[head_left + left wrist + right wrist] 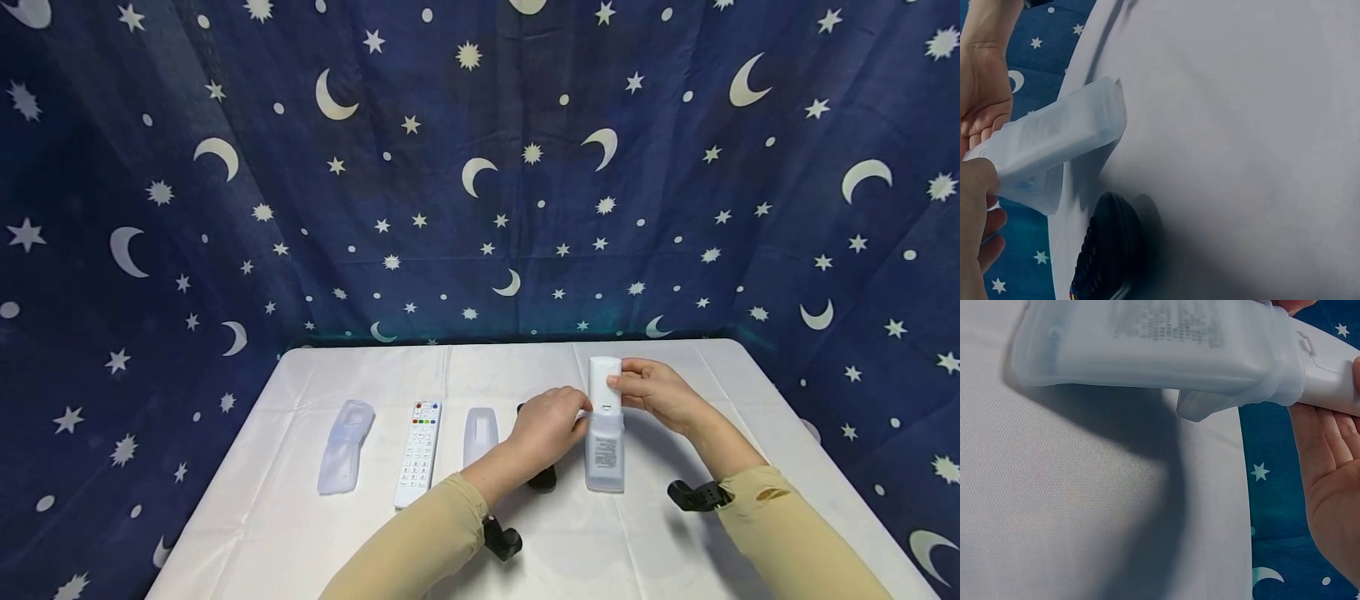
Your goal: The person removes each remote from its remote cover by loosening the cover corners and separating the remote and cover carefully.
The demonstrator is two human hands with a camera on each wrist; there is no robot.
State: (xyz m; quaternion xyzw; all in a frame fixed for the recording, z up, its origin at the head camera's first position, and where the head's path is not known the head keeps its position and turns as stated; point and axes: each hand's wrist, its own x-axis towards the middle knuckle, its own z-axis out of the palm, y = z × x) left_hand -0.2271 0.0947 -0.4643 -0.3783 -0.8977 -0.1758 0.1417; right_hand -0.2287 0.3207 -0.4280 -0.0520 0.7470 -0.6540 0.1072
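A white remote control (604, 383), its back with the battery cover facing up, stands partly inside a translucent silicone cover (604, 454). Printed text shows through the cover in the right wrist view. My right hand (660, 393) grips the bare far end of the remote, thumb on top and fingers beneath. At the cover's rim, my left hand (551, 423) pinches the edge from the left side. The left wrist view shows the covered end (1079, 122) tilted down toward the table. Below my left hand lies a black remote (543, 478), mostly hidden.
On the white-clothed table (247, 533), a white remote with coloured buttons (418, 454) lies left of centre. An empty translucent cover (346, 448) is farther left. Another translucent cover (480, 433) sits beside my left forearm. A starry blue curtain (480, 208) hangs behind.
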